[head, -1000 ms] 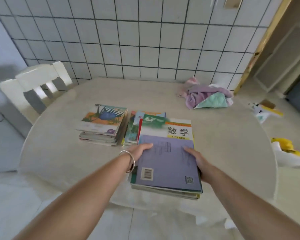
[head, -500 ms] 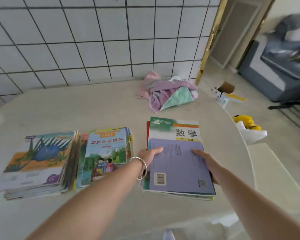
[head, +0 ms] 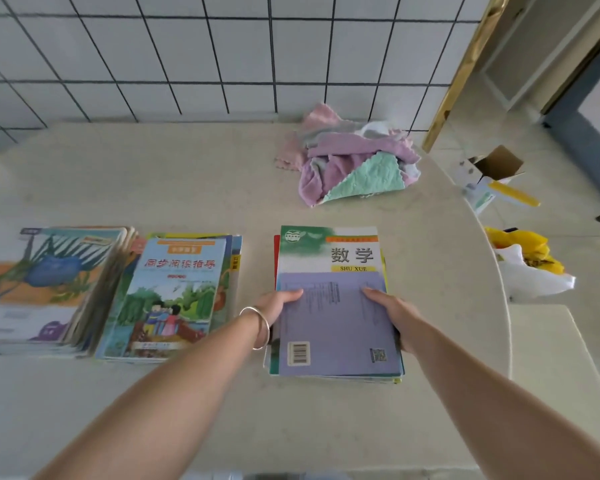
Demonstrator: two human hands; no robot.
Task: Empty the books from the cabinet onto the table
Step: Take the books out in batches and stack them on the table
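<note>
Both hands hold a stack of books (head: 333,327) that lies on the beige table (head: 187,178). A purple back cover with a barcode tops the stack, over a green-and-white maths book. My left hand (head: 279,304), with a silver bangle on the wrist, grips the stack's left edge, thumb on the purple cover. My right hand (head: 390,315) grips the right edge the same way. Two more book piles lie to the left: a blue reading book pile (head: 174,292) in the middle and a pile with a plant cover (head: 45,282) at far left. No cabinet is in view.
A heap of pink, purple and green cloths (head: 354,161) lies at the table's back right. Tiled wall runs behind. The table's curved right edge drops to a floor with an open cardboard box (head: 492,168) and a yellow-and-white bag (head: 530,265).
The view has swung right and closer to the table; the chair is out of sight. The stack in my hands has settled onto the table, right of the other piles. Both grips are unchanged.
</note>
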